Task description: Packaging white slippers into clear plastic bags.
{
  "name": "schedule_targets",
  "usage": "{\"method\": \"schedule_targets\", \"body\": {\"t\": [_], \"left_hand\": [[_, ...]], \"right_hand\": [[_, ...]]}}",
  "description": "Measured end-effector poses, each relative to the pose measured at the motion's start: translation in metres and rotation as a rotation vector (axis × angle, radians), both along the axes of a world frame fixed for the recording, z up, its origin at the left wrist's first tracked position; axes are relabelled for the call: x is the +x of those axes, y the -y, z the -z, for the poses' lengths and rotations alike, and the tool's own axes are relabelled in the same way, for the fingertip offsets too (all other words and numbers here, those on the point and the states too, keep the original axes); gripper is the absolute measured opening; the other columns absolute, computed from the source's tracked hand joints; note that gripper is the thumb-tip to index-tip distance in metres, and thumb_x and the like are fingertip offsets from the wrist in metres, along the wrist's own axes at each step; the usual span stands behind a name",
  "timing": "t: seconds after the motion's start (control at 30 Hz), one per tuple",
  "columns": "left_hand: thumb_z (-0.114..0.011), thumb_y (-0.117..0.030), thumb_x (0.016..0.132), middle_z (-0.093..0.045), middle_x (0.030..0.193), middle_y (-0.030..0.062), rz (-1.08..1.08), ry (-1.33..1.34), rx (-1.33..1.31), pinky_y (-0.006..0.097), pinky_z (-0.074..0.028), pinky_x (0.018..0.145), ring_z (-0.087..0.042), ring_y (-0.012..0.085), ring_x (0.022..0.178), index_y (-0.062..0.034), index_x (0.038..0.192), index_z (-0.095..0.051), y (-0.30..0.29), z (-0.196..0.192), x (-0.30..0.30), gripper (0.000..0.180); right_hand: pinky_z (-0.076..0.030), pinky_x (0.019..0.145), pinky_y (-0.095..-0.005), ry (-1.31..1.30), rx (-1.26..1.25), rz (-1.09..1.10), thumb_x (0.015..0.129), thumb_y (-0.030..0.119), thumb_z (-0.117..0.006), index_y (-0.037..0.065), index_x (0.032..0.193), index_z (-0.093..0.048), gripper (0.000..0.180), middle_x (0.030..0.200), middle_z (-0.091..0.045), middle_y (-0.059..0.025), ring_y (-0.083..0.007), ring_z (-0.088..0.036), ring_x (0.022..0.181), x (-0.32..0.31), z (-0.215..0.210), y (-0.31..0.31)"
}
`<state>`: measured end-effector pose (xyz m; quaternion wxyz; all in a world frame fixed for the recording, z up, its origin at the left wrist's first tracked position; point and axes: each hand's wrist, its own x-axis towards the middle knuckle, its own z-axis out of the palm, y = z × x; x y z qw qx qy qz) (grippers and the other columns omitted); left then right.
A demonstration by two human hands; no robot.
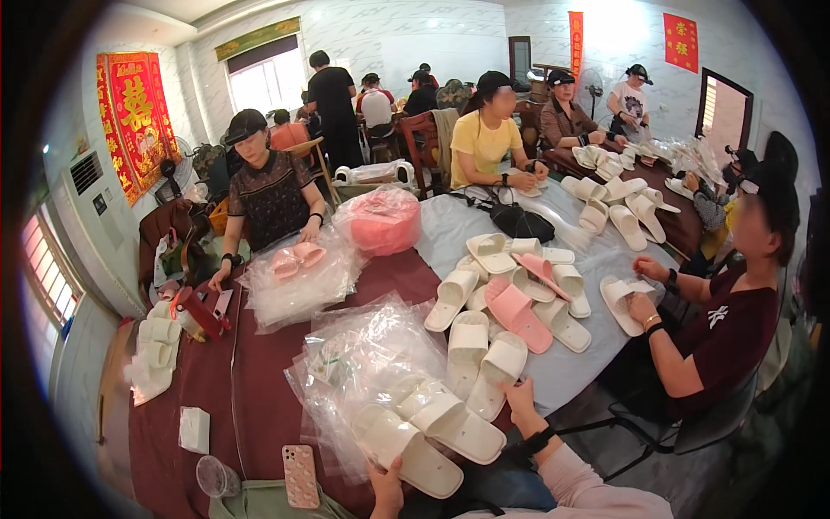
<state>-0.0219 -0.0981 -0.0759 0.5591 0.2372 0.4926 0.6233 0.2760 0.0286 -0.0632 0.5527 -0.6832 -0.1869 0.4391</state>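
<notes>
Your left hand [386, 486] pinches the near end of a cream foam slipper inside a clear plastic bag [413, 450], thumb on top, the other fingers hidden beneath; your right hand [520, 400] rests with fingers curled against the heel of the second bagged cream slipper [458, 424], just beside the first on the maroon tablecloth [259, 389]. Bagging looks to be the step in hand: the pair lies sleeved near the table's front edge. Next, square the two soles together inside the film, keeping clear of the loose heap of white and pink slippers [506, 307] beyond.
</notes>
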Motion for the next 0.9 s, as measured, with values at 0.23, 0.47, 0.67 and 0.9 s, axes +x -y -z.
{"method": "schedule_targets", "body": {"t": [0.23, 0.47, 0.67, 0.9], "left_hand": [[-0.069, 0.000, 0.079, -0.050, 0.124, 0.0135, -0.012, 0.032, 0.040, 0.034, -0.042, 0.094, -0.052, 0.0231, 0.111, -0.0032, 0.135, -0.028, 0.000, -0.011, 0.012, 0.069], [-0.070, -0.001, 0.078, -0.052, 0.120, 0.0135, -0.041, -0.004, 0.042, 0.033, -0.046, 0.090, -0.054, 0.0220, 0.106, -0.0018, 0.131, -0.031, -0.002, -0.003, 0.008, 0.066], [-0.073, -0.003, 0.077, -0.052, 0.117, 0.0144, 0.013, -0.006, 0.017, 0.033, -0.046, 0.090, -0.055, 0.0229, 0.105, -0.0013, 0.125, -0.034, -0.006, -0.008, 0.007, 0.061], [-0.073, -0.006, 0.078, -0.052, 0.114, 0.0151, 0.013, -0.044, 0.018, 0.032, -0.050, 0.084, -0.056, 0.0223, 0.102, -0.0015, 0.119, -0.034, -0.001, -0.024, 0.009, 0.057]], "right_hand": [[-0.046, 0.083, -0.0357, 0.509, 0.013, 0.167, 0.072, 0.010, -0.072, -0.004, 0.121, -0.040, 0.060, 0.104, -0.057, -0.0185, -0.0281, -0.058, 0.094, 0.012, 0.021, -0.010], [-0.047, 0.079, -0.0327, 0.338, 0.390, -0.127, 0.081, -0.005, -0.057, 0.000, 0.118, -0.042, 0.041, 0.108, -0.057, -0.0155, -0.0196, -0.057, 0.096, 0.001, -0.033, -0.021], [-0.041, 0.091, -0.0423, 0.832, 0.284, -0.170, 0.082, 0.004, -0.058, -0.005, 0.125, -0.039, 0.048, 0.115, -0.054, -0.0259, -0.0380, -0.053, 0.108, 0.027, -0.076, -0.050], [-0.031, 0.104, -0.0417, 0.932, 0.760, -0.935, 0.075, 0.021, -0.073, 0.003, 0.130, -0.046, 0.064, 0.132, -0.045, -0.0182, -0.0357, -0.041, 0.123, -0.029, -0.073, -0.025]]}}
